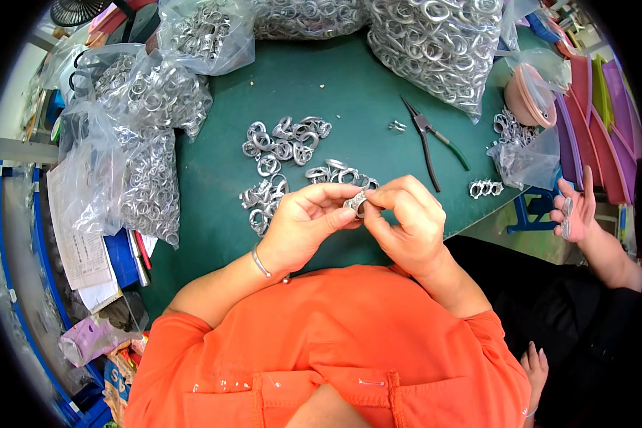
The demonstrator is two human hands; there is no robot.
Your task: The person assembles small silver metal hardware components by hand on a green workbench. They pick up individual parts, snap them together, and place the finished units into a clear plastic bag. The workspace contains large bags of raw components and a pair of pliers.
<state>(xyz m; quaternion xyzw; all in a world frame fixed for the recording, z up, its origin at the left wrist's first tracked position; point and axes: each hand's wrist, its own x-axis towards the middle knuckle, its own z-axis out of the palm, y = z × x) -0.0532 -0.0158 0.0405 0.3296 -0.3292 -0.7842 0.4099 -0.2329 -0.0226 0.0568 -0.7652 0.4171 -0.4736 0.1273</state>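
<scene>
In front of my orange shirt, a silver-grey metal ring (354,204) with a patterned face is pinched between both hands. My left hand (301,220) grips it with thumb and forefinger. From the other side, the thumb and fingertips of my right hand (411,222) close on its edge; part of the ring is hidden by the fingers. Just beyond my hands lie loose piles of similar rings: one pile (285,140) farther off, another pile (265,198) beside my left hand, and a third pile (339,172) partly behind my fingers.
Pliers (422,123) with green-and-black handles lie on the green table (285,78) beside small metal bits (397,126). Bags of rings (435,43) stand along the back, more bags (150,171) at left. Rings (485,188) line the right edge. Another person's hand (580,214) is at right.
</scene>
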